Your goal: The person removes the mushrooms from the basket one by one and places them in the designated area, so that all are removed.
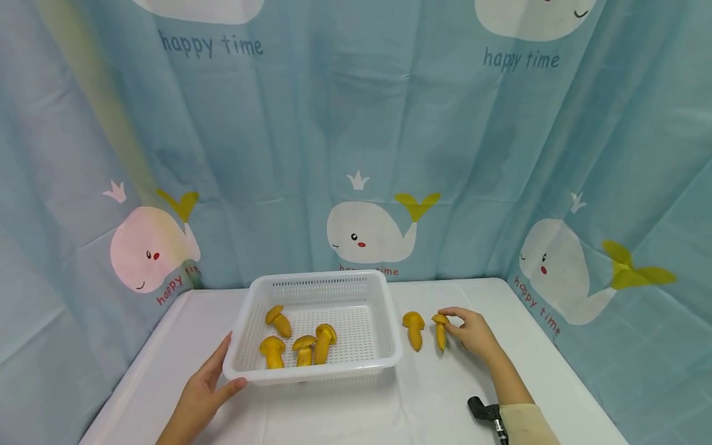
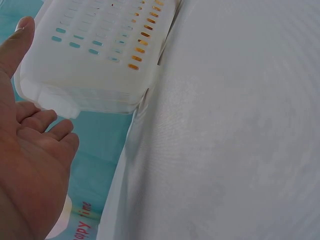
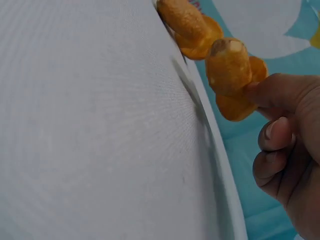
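My right hand (image 1: 471, 332) pinches a small yellow-orange toy mushroom (image 1: 441, 337) near its cap, between thumb and fingers. In the right wrist view the mushroom's stem end (image 3: 229, 62) faces the camera, and the other fingers are curled below. A second mushroom (image 1: 413, 327) lies on the table just left of it. My left hand (image 1: 203, 395) is at the near left corner of a white plastic basket (image 1: 317, 372), thumb and fingers spread apart around that corner. Several similar mushrooms, one of them a tilted mushroom (image 1: 280, 321), lie in the basket's left half.
A white cloth covers the table (image 1: 445, 395). Light blue curtains (image 1: 300, 154) with whale prints stand behind it and at both sides. A black camera mount (image 1: 485, 410) sits at my right wrist by the beige sleeve (image 1: 527, 424).
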`<state>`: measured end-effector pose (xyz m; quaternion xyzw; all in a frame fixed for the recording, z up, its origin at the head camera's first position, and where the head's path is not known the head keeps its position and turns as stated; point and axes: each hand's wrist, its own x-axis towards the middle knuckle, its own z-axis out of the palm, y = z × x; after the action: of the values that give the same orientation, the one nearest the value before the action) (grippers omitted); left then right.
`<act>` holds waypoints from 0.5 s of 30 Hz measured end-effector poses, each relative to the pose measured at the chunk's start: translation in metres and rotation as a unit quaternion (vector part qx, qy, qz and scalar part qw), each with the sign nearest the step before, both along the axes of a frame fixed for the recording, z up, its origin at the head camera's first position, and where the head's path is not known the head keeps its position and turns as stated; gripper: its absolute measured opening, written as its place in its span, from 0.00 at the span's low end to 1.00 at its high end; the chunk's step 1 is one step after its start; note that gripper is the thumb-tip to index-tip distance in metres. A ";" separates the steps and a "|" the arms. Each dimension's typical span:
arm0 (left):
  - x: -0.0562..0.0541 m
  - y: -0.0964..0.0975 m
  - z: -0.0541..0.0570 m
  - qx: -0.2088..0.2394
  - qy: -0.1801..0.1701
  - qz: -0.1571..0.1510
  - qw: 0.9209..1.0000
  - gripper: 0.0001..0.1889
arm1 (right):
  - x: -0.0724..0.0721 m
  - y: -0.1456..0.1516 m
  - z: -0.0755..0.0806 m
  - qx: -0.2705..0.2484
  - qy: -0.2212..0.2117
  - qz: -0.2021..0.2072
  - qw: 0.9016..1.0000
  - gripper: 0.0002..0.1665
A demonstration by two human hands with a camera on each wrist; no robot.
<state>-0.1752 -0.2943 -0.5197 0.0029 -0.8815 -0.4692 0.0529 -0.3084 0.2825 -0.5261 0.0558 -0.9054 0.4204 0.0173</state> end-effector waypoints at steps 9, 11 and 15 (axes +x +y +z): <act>0.001 0.000 0.000 -0.001 -0.004 -0.001 1.000 0.49 | -0.004 -0.002 -0.010 0.027 0.002 -0.001 1.000 0.19; 0.001 0.000 0.000 -0.001 -0.004 -0.001 1.000 0.50 | -0.004 -0.002 -0.012 0.028 0.002 -0.002 1.000 0.19; 0.001 0.000 0.000 0.002 -0.004 -0.001 1.000 0.49 | -0.004 -0.003 -0.012 0.031 0.001 -0.006 1.000 0.19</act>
<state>-0.1738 -0.2947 -0.5194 0.0041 -0.8806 -0.4713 0.0493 -0.3121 0.2796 -0.5384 0.0514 -0.9182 0.3923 0.0184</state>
